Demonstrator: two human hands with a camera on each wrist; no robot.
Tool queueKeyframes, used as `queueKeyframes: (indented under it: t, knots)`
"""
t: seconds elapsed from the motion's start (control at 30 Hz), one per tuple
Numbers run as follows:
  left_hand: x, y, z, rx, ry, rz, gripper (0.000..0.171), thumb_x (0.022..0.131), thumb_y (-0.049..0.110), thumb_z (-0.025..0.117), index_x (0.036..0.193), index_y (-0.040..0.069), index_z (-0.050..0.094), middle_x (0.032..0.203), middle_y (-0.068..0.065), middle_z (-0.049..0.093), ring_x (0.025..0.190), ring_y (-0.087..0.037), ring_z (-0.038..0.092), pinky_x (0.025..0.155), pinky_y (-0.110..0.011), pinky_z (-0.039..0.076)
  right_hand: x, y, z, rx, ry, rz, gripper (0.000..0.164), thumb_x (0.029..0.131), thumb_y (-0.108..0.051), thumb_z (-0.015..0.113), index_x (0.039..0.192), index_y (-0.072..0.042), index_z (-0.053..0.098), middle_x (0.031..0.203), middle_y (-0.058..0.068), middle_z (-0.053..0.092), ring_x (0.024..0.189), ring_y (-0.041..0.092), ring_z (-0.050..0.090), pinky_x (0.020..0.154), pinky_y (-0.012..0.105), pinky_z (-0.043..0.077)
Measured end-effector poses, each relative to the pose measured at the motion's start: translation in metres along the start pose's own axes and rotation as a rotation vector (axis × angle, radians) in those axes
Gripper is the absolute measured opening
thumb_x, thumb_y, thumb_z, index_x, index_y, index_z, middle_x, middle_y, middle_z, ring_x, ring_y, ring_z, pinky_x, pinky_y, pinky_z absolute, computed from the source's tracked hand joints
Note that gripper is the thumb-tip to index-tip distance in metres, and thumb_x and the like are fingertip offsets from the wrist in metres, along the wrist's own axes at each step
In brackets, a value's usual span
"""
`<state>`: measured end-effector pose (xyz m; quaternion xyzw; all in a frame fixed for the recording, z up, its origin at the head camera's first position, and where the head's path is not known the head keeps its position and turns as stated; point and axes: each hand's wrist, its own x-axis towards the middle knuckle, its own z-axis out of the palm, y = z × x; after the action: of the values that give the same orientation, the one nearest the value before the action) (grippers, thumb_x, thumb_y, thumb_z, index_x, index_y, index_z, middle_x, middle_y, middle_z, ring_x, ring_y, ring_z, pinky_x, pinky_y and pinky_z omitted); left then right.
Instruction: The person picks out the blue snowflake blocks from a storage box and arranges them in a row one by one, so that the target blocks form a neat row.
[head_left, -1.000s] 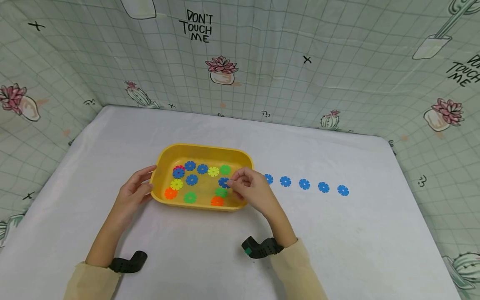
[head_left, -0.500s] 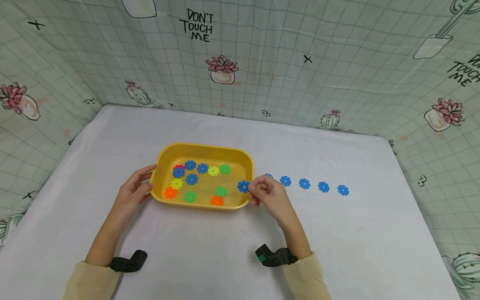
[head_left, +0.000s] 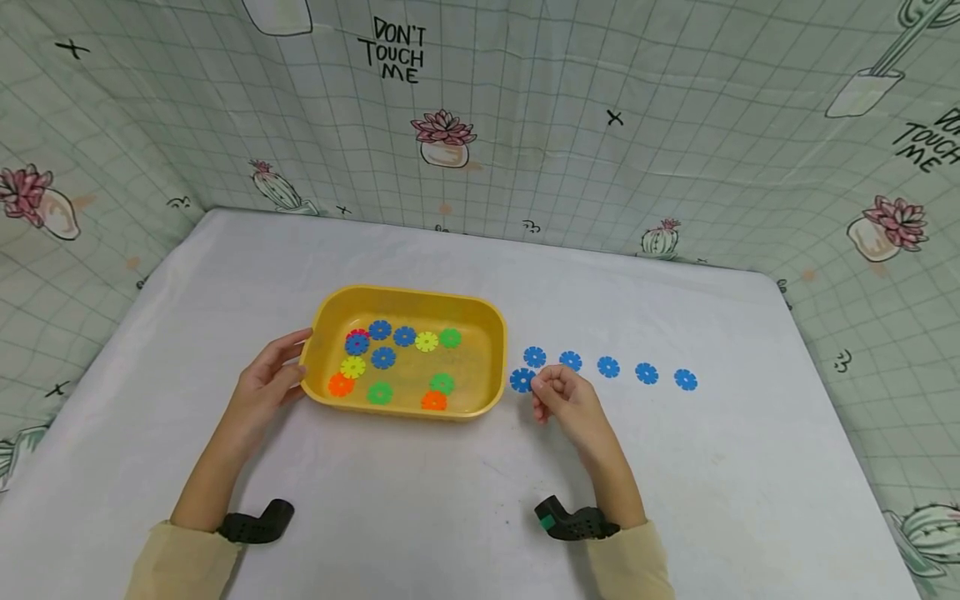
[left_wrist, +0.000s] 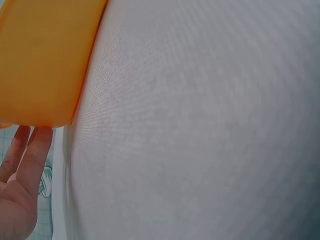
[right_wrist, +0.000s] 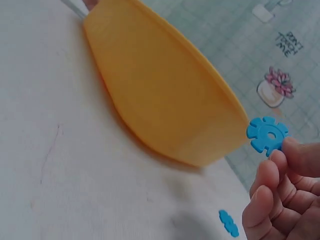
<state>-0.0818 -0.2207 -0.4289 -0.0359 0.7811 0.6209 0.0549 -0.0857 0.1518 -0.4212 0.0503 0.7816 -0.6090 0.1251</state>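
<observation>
My right hand (head_left: 572, 402) pinches a blue notched plastic disc (head_left: 522, 381) between thumb and fingertips, just right of the yellow tray (head_left: 420, 414). In the right wrist view the disc (right_wrist: 265, 135) shows its round centre hole and slotted rim, raised off the table. With fairly straight fingers, my left hand (head_left: 268, 377) touches the tray's left end. The left wrist view has those fingers (left_wrist: 33, 157) against the tray's wall (left_wrist: 47, 65). Inside the tray lie several notched discs: blue, yellow, green, orange and a partly covered pink one.
Several blue discs (head_left: 608, 367) lie in a row on the white tablecloth (head_left: 720, 467), running right from the tray. The nearest row disc (head_left: 535, 357) is just behind the held one. A printed curtain (head_left: 525, 100) hangs behind and at both sides of the table.
My right hand has lifted the blue disc out of the tray and carried it right, past the tray's right rim. The left hand and tray have stayed put.
</observation>
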Motion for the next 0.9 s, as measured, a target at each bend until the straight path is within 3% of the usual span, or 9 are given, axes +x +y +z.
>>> queueKeyframes:
  t: [0.53,0.9]
  knots:
    - [0.000,0.000,0.001,0.017,0.005,-0.002,0.046,0.097,0.020,0.044,0.142,0.014,0.037,0.128,0.000,0.045,0.099,0.005,0.052,0.078,-0.010,0.049,0.004,0.017,-0.018,-0.097,0.048,0.175,0.017,0.095,-0.015,0.051,0.100,0.001,0.052,0.072,0.005,0.057,0.061,0.014,0.052,0.054,0.022,0.046]
    - [0.000,0.001,0.000,0.006,0.002,0.001,0.045,0.097,0.019,0.044,0.141,0.013,0.038,0.125,0.004,0.046,0.099,0.004,0.052,0.078,-0.011,0.049,0.018,0.020,-0.019,-0.233,0.021,0.194,0.020,0.093,-0.018,0.054,0.097,0.001,0.057,0.065,0.003,0.059,0.048,0.011,0.053,0.043,0.020,0.042]
